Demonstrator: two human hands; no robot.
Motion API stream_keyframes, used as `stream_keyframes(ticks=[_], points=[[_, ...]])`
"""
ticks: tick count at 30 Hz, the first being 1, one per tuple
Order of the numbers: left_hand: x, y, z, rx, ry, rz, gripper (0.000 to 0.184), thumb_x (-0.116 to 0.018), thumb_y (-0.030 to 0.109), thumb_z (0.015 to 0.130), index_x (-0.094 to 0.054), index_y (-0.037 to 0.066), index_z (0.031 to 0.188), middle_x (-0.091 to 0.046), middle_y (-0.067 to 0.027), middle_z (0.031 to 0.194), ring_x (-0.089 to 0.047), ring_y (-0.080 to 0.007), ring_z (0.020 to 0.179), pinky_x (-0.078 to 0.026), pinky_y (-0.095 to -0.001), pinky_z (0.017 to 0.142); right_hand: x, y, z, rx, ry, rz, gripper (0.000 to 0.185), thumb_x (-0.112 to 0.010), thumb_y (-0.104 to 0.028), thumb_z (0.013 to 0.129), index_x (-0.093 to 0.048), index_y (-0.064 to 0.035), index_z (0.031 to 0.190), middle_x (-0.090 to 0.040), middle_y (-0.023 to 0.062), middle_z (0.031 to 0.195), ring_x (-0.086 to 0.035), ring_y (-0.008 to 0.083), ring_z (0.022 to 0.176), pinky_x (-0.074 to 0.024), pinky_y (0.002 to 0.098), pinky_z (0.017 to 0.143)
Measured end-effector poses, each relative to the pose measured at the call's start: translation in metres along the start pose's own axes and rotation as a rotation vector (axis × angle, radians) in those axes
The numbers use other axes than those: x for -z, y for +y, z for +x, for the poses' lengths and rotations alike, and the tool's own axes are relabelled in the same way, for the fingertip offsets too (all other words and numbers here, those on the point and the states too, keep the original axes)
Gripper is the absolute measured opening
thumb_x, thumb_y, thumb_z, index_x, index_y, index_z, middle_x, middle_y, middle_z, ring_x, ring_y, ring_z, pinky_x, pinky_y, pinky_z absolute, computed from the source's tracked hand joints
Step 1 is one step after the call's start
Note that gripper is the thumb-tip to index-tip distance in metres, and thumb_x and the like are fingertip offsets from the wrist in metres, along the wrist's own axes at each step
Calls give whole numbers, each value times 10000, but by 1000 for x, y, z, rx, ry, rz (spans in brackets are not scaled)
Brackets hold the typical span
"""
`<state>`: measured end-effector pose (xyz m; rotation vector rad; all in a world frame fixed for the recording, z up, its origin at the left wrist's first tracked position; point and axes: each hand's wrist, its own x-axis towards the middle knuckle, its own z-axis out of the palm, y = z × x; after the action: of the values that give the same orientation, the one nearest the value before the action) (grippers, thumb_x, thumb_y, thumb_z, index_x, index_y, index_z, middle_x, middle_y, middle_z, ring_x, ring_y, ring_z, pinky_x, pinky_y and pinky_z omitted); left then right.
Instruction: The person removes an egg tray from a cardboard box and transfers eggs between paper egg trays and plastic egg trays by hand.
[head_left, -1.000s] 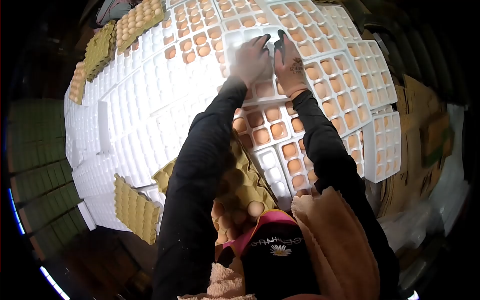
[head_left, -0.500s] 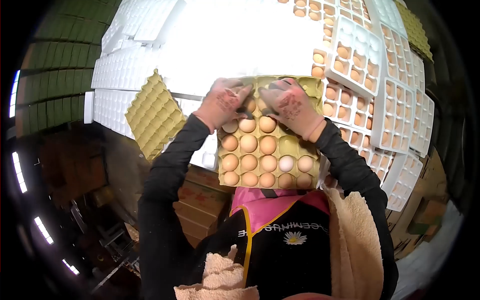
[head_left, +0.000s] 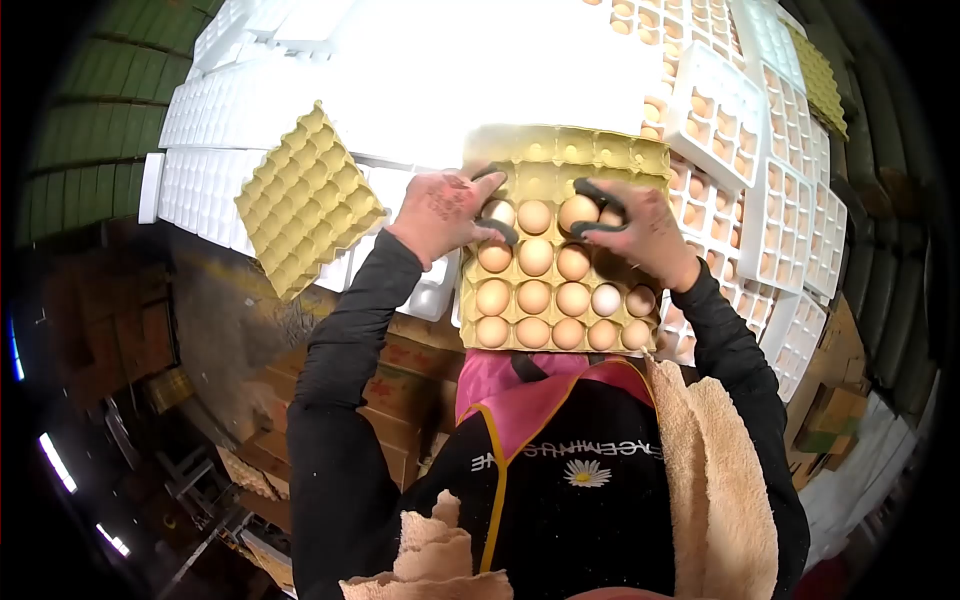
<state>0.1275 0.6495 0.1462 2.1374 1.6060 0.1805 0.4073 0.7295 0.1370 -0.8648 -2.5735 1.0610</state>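
Note:
A yellow pulp egg tray (head_left: 636,152) lies in front of my body, with brown and pale eggs in its nearer rows and bare cups along its far side. My left hand (head_left: 442,210), in a pinkish glove with dark fingertips, has thumb and finger curled around a pale egg (head_left: 499,213) at the tray's left side. My right hand (head_left: 640,232), gloved alike, closes its fingers around a brown egg (head_left: 578,213). Another egg (head_left: 610,216) shows between those fingers, partly hidden. One more brown egg (head_left: 534,217) sits between the hands.
A second yellow pulp tray (head_left: 308,205) lies tilted at the left on white foam trays (head_left: 205,190). On the right, white foam egg trays (head_left: 715,115) hold many eggs. Cardboard boxes (head_left: 385,410) stand below the table's near edge. Glare washes out the table's middle.
My hands have moved apart from the tray's far middle and nearer to me, each around an egg. Bare far cups now show. The tray appears shifted slightly right and up in view.

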Motion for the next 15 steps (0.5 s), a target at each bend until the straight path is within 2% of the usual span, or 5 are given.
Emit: stream_keyframes(ticks=[2, 5, 7, 11, 15], points=[[-10, -5, -4, 39, -1, 18, 529, -752, 294, 763, -573, 123, 1231, -615, -101, 1201, -660, -263, 918, -532, -349, 791, 20, -10, 0, -284, 50, 929, 599, -649, -182, 831, -471, -31, 1383, -662, 78, 1090, -608, 89, 869, -509, 241, 790], [-12, -6, -16, 127, 113, -262, 557, -776, 234, 745, -582, 109, 1252, -606, -103, 1253, -669, -230, 953, -539, -322, 793, 23, -22, 24, -220, -21, 1256, 535, -664, -203, 833, -537, -27, 1322, -630, 43, 1101, -594, 93, 883, -505, 232, 763], [0, -11, -32, 264, 241, -1223, 577, -742, 118, 752, -547, -5, 1281, -603, -108, 1228, -659, -147, 904, -534, -270, 815, 18, -29, 45, -133, -188, 460, 361, -637, -251, 844, -636, -54, 1147, -633, 51, 1033, -611, 108, 851, -504, 242, 705], [-3, 11, -38, 11, 121, -165, 596, -785, 244, 679, -601, 139, 1236, -506, -113, 1335, -624, -219, 962, -533, -338, 802, -13, -60, 68, -9, -394, -779, 317, -637, -446, 788, -710, -145, 855, -612, 88, 992, -662, 207, 766, -509, 317, 595], [-4, 37, -33, -17, -80, 233, 589, -820, 371, 615, -656, 183, 1149, -454, -116, 1381, -585, -332, 1058, -528, -412, 839, 0, -33, 49, 11, -201, -361, 325, -722, -400, 747, -707, -120, 910, -611, 119, 1112, -647, 221, 799, -508, 312, 627]])
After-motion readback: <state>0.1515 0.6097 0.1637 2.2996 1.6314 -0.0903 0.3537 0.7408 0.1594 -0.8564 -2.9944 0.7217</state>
